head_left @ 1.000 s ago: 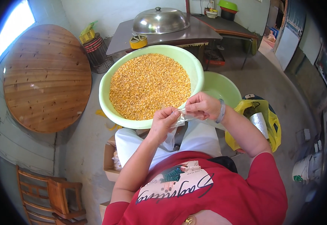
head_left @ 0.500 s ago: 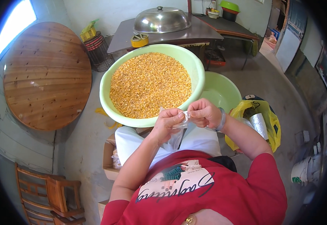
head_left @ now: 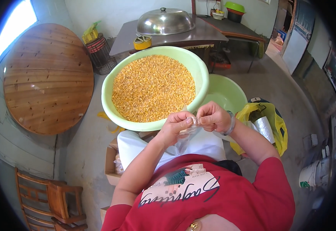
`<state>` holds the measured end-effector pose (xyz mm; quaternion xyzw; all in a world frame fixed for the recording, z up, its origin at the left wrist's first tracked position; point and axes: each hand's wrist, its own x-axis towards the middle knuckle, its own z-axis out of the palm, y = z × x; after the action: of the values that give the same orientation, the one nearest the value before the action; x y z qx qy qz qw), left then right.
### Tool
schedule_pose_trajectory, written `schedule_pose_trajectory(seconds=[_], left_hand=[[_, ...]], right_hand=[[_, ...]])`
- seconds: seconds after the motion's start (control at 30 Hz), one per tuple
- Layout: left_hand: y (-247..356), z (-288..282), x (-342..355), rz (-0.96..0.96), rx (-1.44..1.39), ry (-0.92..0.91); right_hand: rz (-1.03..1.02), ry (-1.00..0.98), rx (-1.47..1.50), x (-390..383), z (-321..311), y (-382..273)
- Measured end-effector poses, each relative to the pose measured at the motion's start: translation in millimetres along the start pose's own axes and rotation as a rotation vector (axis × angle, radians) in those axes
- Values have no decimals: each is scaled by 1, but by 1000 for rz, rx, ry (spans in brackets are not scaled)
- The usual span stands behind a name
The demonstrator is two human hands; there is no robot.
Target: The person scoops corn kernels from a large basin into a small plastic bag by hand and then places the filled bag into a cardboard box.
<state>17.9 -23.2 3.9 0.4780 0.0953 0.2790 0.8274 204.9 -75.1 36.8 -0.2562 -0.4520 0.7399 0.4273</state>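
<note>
Clear plastic film (head_left: 182, 143) was at the centre of the frame, a little below the middle, hanging crumpled over the white trousers (head_left: 208, 144). I saw the left hand (head_left: 173, 125) closed on it, pinching its upper end between thumb and forefinger. The right hand (head_left: 216, 118), just beside, had its thumb and forefinger also closed on the same end; its other fingers were curled in. Left of the legs I noticed an open cardboard box (head_left: 111, 163). Just beyond the hands, a large pale green basin (head_left: 203, 79) held many yellow kernels (head_left: 152, 88). To the right of the frame was a yellow bag (head_left: 282, 134) with a silver roll (head_left: 265, 129) in it. Farther, at the top of my view, a domed metal lid (head_left: 166, 22) rested on a table (head_left: 123, 40), near a yellow roll of tape (head_left: 142, 44).
</note>
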Motion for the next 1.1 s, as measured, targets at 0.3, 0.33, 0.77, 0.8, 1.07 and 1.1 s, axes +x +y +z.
schedule_pose_trajectory(seconds=[0.3,0.33,0.77,0.8,1.07,1.1], left_hand=[[2,11,5,99,-178,36],[4,9,4,98,-177,23],[25,-1,-4,-121,450,90],[24,-2,-4,-137,497,69],[20,5,-4,-143,444,52],[18,4,-5,-147,397,53]], right_hand=[[-63,37,92,5,-3,8],[-51,53,86,5,0,3],[164,127,-383,3,-1,-22],[178,121,-387,4,-1,-22],[178,51,-378,4,-2,-18],[172,42,-310,4,-3,-16]])
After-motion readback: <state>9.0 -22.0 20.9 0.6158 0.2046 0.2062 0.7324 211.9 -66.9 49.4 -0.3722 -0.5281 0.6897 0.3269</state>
